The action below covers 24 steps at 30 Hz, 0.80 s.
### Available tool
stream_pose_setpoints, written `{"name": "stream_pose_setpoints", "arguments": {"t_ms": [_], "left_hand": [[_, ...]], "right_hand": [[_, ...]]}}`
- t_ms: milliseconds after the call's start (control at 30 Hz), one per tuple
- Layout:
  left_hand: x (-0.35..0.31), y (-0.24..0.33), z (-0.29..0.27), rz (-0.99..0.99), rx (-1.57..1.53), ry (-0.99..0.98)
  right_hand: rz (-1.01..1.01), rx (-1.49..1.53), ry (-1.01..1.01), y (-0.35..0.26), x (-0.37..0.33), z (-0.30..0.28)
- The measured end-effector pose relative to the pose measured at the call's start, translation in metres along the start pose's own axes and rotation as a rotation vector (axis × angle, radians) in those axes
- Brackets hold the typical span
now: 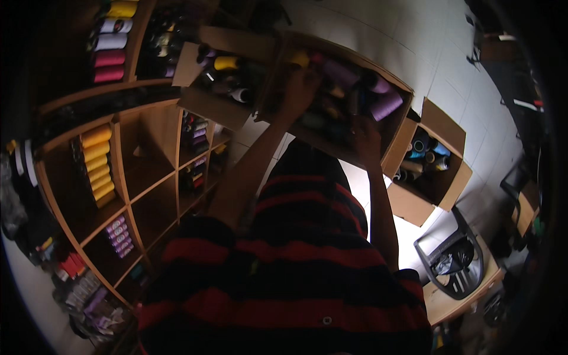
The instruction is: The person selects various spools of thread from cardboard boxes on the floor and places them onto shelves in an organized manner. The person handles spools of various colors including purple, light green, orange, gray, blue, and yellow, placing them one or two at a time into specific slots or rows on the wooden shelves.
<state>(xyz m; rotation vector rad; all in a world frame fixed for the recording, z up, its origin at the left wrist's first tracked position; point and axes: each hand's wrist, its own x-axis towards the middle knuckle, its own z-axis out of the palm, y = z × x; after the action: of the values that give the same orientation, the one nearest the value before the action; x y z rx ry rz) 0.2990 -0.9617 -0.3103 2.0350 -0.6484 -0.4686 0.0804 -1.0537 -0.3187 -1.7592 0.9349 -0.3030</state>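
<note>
Both of my hands reach into a large cardboard box [370,58] of thread spools. My left hand [303,87] is over the box's left part, just below a yellow spool [299,57]; its fingers are dim and blurred. My right hand [365,135] is at the near right side of the box, below a dark spool [354,102]; whether it grips that spool is unclear. Purple spools [387,105] lie along the box's right side, with another purple spool [340,74] toward the middle. Darker spools in the near part are hard to make out.
An open carton [222,107] of mixed spools adjoins on the left, and another carton [452,188] stands at right. Wooden shelves [121,160] at left hold yellow spools [97,163] and other threads. A black chair-like frame [452,260] rests on a light wooden surface [435,300].
</note>
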Motion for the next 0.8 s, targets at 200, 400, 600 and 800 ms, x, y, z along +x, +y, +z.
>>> {"name": "stream_pose_setpoints", "arguments": {"t_ms": [200,400,600,800], "left_hand": [[-0.054,-0.048,-0.095,-0.099,-0.021,0.385],[-0.019,-0.118,-0.159,0.179,0.461,0.122],[0.057,-0.182,-0.129,0.295,0.769,-0.411],[0.091,-0.203,-0.095,0.107,0.818,-0.749]], "right_hand": [[-0.046,-0.029,-0.159,0.004,0.010,0.014],[0.115,-0.024,-0.206,-0.005,0.017,0.033],[0.266,-0.093,-0.130,-0.027,-0.003,0.055],[0.421,-0.030,0.018,-0.067,-0.031,0.085]]}}
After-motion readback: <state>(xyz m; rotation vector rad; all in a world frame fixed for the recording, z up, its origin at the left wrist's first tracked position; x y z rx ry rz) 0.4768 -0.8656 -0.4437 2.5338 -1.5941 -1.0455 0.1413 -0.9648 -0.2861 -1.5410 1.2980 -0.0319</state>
